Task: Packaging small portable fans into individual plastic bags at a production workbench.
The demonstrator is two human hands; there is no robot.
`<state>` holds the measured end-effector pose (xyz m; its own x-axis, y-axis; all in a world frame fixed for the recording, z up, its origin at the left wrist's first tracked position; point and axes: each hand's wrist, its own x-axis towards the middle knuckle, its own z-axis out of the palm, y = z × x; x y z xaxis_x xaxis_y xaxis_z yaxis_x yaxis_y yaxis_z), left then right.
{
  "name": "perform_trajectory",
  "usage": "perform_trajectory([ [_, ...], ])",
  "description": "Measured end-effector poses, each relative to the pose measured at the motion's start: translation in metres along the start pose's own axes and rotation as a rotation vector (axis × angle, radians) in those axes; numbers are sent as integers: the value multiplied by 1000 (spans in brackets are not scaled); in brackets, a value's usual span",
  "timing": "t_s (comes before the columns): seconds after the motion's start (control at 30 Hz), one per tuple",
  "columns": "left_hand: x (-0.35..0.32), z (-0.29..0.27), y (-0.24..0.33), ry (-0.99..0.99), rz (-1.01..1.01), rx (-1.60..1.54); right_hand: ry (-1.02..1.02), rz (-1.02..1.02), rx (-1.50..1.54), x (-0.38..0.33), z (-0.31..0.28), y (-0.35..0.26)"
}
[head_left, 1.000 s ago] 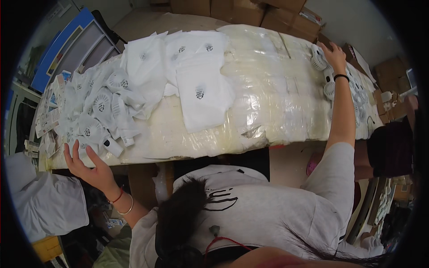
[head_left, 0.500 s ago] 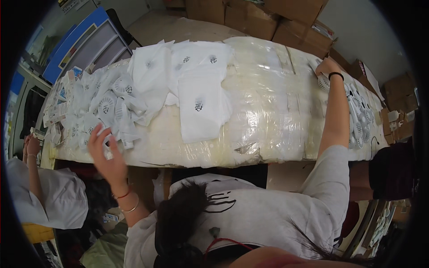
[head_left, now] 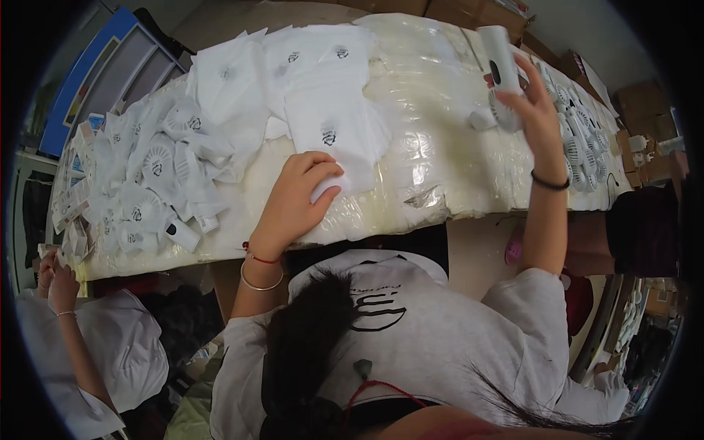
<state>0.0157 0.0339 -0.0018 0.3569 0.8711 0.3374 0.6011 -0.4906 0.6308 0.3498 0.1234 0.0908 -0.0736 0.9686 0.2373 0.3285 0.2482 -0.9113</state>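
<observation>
My right hand (head_left: 534, 106) is closed around a white handheld fan (head_left: 500, 62), raised over the right part of the table. The fan's body with its dark oval points up, and its round slatted head hangs below my fingers, slightly blurred. On a stack of white printed bags (head_left: 315, 121), my left hand (head_left: 297, 194) rests at the near edge, fingers curved and thumb apart. Left of that stack lies a heap of bagged fans (head_left: 158, 165). Several unbagged fans (head_left: 583, 150) are piled at the table's right end.
Clear plastic film covers the padded table (head_left: 425, 147). Small boxes (head_left: 73, 194) line its left end, where another person's hands (head_left: 60, 282) are busy. Beyond stands a blue-framed rack (head_left: 95, 81). Cardboard boxes (head_left: 469, 18) sit past the far edge.
My right hand has come back from the fan pile, lifting a fan. My left hand has moved right, from beside the bagged fans onto the bag stack. The view has shifted.
</observation>
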Motion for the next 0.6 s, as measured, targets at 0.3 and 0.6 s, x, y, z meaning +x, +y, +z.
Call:
perform_trajectory([
  [0.3,-22,-2,-51,-69,-59,-66,680,-33,543,-92,129,91],
  [0.6,-13,23,-75,-105,-121,-97,558,182,275,-142,69,105],
])
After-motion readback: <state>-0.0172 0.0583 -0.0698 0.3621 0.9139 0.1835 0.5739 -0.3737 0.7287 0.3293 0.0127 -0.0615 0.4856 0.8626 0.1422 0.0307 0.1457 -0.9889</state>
